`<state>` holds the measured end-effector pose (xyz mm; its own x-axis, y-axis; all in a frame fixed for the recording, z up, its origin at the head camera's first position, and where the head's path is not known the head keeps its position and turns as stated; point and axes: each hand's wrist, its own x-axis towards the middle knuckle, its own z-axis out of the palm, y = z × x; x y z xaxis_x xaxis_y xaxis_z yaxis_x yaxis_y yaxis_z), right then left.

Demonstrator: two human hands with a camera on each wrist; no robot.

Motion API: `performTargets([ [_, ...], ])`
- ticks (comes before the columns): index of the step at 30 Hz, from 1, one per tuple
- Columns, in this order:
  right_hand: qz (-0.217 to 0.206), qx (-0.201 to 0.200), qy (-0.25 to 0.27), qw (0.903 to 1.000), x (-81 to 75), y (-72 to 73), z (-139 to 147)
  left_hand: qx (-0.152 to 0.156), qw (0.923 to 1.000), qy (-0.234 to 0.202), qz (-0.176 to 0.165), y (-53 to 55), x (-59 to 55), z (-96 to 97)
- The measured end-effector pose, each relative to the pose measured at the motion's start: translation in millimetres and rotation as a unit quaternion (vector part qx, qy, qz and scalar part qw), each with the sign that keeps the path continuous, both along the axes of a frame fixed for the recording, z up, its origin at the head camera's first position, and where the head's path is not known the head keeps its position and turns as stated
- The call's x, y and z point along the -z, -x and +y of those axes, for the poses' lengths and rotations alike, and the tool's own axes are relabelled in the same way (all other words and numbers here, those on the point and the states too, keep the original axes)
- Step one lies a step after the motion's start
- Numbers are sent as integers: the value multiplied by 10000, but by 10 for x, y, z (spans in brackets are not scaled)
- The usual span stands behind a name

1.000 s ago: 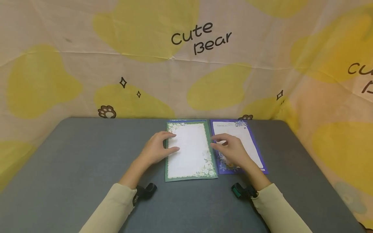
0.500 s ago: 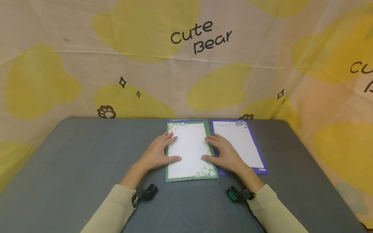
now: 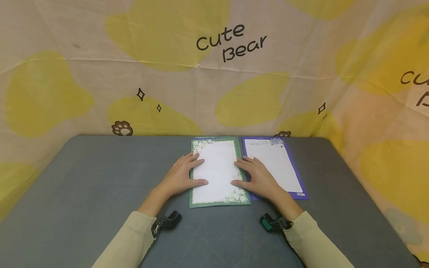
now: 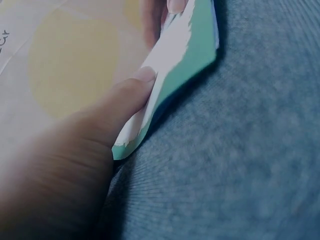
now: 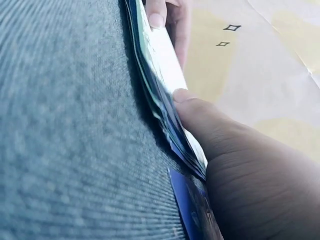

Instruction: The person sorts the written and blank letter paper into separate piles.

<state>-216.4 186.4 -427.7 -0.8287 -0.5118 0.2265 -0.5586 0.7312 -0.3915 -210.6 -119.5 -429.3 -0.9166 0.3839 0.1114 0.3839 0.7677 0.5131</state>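
A stack of green-bordered floral stationery sheets (image 3: 216, 171) lies on the table, with white middles and printed flowers at two corners. My left hand (image 3: 181, 173) rests on its left side, fingers extended, thumb toward the near end. On the opposite side, my right hand (image 3: 258, 176) touches the stack in the same way. Seen from the right wrist, layered sheet edges (image 5: 155, 95) show under the thumb. A purple-bordered sheet (image 3: 276, 167) lies to the right, partly covered by my right hand. In the left wrist view, the green border (image 4: 187, 65) bends near the thumb.
The dark grey table (image 3: 100, 178) extends on both sides of the papers. Behind it hangs a pale cloth (image 3: 167, 82) with yellow patches and printed lettering. Black wrist devices (image 3: 167, 221) sit below both hands.
Both hands have come down, with their fingers spreading onto the green-bordered stack. My right hand has shifted left from over the purple-bordered sheet. Little differs in the last half second.
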Motion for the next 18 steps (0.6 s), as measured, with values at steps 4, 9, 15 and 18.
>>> performTargets([
  [4,286,28,63,9996,3,-9,-24,71,9997,-188,132,-6,-3,-7],
  [9,388,462,730,9955,9,-17,-76,55,9987,-427,274,-10,12,-15],
  [15,49,1229,1971,9726,-11,-24,-112,-141,9956,-904,206,-3,29,-8],
  [18,-363,1195,2486,9605,-21,-25,-115,-64,9928,-1155,304,5,32,8],
])
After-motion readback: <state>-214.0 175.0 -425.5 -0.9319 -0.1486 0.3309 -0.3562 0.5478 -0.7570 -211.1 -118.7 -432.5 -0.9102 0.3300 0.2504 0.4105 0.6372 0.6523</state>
